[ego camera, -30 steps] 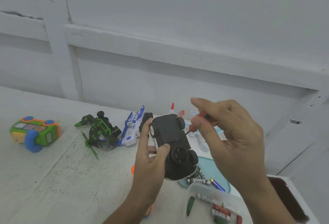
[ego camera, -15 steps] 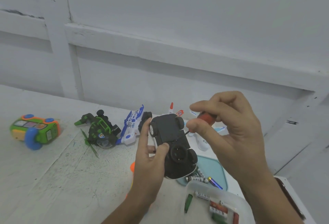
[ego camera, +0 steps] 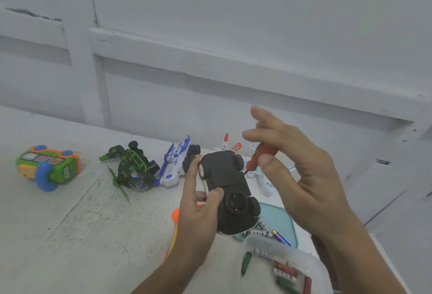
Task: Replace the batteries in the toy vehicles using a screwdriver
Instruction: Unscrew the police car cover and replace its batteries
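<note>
Pretty sure this is the unscrewing step on the battery door. The left hand [ego camera: 198, 214] is wrapped round a black plastic toy car with white trim [ego camera: 228, 186], held belly-up in the middle of the frame above the table, with the thumb on the underside. The right hand [ego camera: 304, 176] pinches a small red-handled screwdriver [ego camera: 263, 155] between thumb and fingers, with 2 fingers sticking out loose. The dark tip sits at the car's right edge by the far wheel, but I can't tell if it's seated in a screw. The next move probably needs the tip square in the screw head and the car kept steady while twisting. There are spare batteries [ego camera: 286, 272] in a clear plastic tub [ego camera: 261, 242] at lower right, by a teal tray [ego camera: 280, 221]. They have print on them, but it's too blurry to read any brand.
</note>
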The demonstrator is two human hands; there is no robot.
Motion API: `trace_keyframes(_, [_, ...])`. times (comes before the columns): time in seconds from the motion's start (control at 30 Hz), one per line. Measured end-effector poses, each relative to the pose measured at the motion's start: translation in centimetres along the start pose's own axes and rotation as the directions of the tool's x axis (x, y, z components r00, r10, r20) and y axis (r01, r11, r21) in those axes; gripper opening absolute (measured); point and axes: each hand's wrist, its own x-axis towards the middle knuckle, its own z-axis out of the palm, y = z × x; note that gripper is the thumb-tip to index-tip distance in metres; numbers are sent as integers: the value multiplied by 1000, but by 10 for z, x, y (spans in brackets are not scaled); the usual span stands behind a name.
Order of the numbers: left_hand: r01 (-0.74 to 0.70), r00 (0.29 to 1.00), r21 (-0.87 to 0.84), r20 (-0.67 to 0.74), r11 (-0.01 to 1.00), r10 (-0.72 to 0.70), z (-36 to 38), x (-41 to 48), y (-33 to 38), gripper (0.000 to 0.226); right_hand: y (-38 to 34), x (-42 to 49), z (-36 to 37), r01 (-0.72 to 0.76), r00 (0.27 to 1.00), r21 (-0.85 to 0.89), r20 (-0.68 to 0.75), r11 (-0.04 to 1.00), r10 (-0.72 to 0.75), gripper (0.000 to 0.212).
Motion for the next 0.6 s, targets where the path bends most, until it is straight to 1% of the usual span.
trace_keyframes(0.03, [-5, 1000, 1, -1, 1000, 5, 0, -1, 0, 68, 0, 1, -1, 17, 1000, -38, -20, 999, -17, 23])
trace_keyframes(0.13, [-11, 1000, 7, -5, 1000, 11, 1, -1, 1, 67, 0, 4, -2, 31, 997, -108, -69, 994, -39, 25])
trace_keyframes(0.33, [6, 1000, -8, -19, 1000, -6, 1, -1, 0, 70, 1, 4, -2, 67, 992, -148, -94, 987, -81, 22])
trace_keyframes(0.43, [4, 999, -5, -34, 1000, -4, 0, 0, -1, 71, 0, 3, -3, 88, 992, -125, -84, 988, -99, 32])
trace_keyframes(0.5, [5, 1000, -10, -29, 1000, -6, 0, 0, -1, 71, 0, 3, -3, 92, 995, -84, -33, 992, -95, 39])
trace_keyframes(0.6, [15, 1000, -21, -13, 1000, -15, 1, 0, -2, 70, 1, 2, -3, 68, 998, -38, 7, 997, -68, 41])
